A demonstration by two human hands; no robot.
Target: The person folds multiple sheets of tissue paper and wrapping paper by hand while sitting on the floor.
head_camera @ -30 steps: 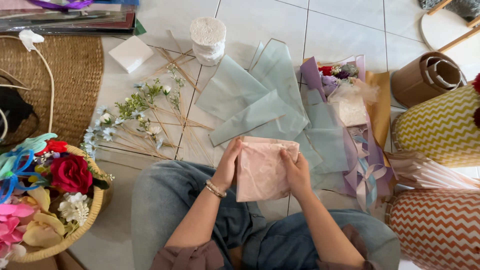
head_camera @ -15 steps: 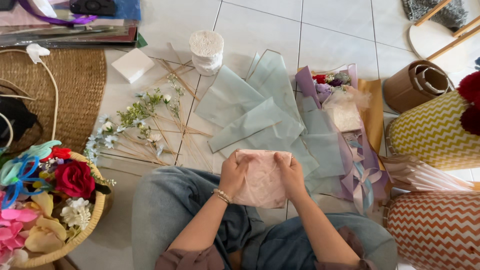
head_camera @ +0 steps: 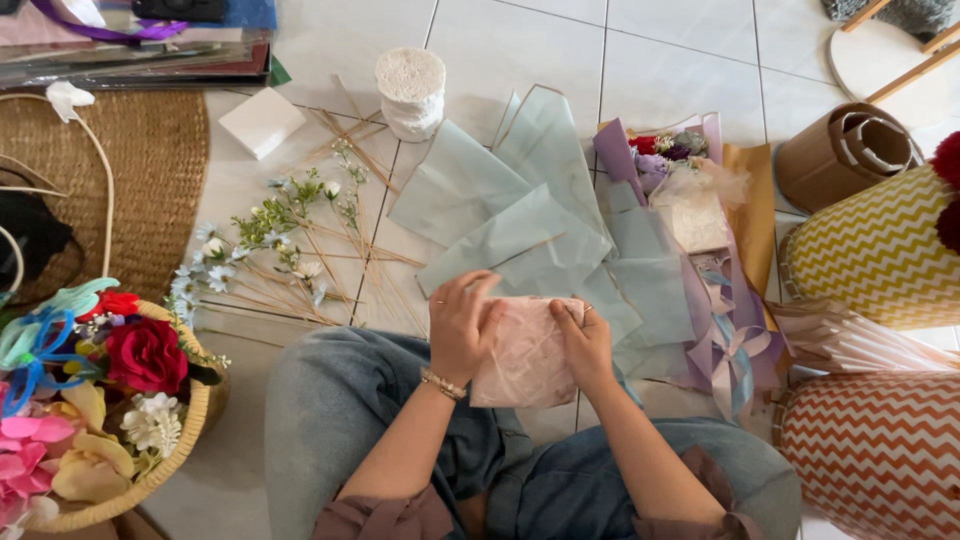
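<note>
A folded sheet of pale pink wrapping paper (head_camera: 525, 355) lies between both my hands, just above my knees in blue jeans. My left hand (head_camera: 462, 328), with a gold bracelet on the wrist, grips its left edge with the fingers curled over the top. My right hand (head_camera: 583, 342) pinches the right edge. Just beyond the pink paper, several grey-green sheets (head_camera: 520, 215) are fanned out on the white tiled floor.
A wrapped bouquet (head_camera: 690, 210) in purple and tan paper lies at right. Small white flower stems (head_camera: 280, 245) and sticks lie at left, a basket of fabric flowers (head_camera: 100, 400) at lower left. A white foam roll (head_camera: 410, 92), a brown roll (head_camera: 845, 150) and chevron-patterned cushions (head_camera: 880, 255) are around.
The pink paper has been folded smaller and drawn closer to my lap. Both hands have closed in on its edges.
</note>
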